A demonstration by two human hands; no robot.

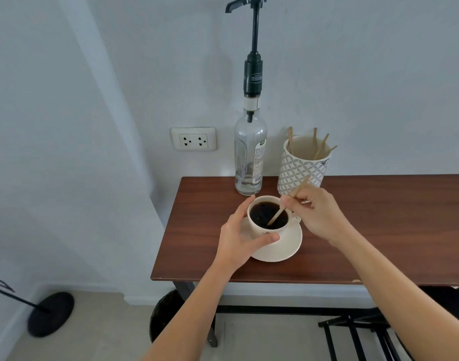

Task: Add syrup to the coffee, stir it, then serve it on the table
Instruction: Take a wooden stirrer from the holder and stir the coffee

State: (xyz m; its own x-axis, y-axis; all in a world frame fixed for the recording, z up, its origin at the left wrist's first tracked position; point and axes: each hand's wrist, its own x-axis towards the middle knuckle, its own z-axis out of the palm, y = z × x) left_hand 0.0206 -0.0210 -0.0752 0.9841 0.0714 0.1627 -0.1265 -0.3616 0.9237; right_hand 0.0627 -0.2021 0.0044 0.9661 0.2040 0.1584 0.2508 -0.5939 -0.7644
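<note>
Right hand (318,214) stirs one cup (268,225) with one stirrer (288,201).

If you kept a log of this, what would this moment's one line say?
step: stirring | right hand: holds wooden stirrer in coffee | left hand: steadies cup on saucer | syrup bottle: behind cup

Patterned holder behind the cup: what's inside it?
The patterned holder has several wooden stir sticks leaning inside, tops above the rim. Their lower ends and the holder's bottom are hidden by its wall, so anything else in there can't be seen.
</note>
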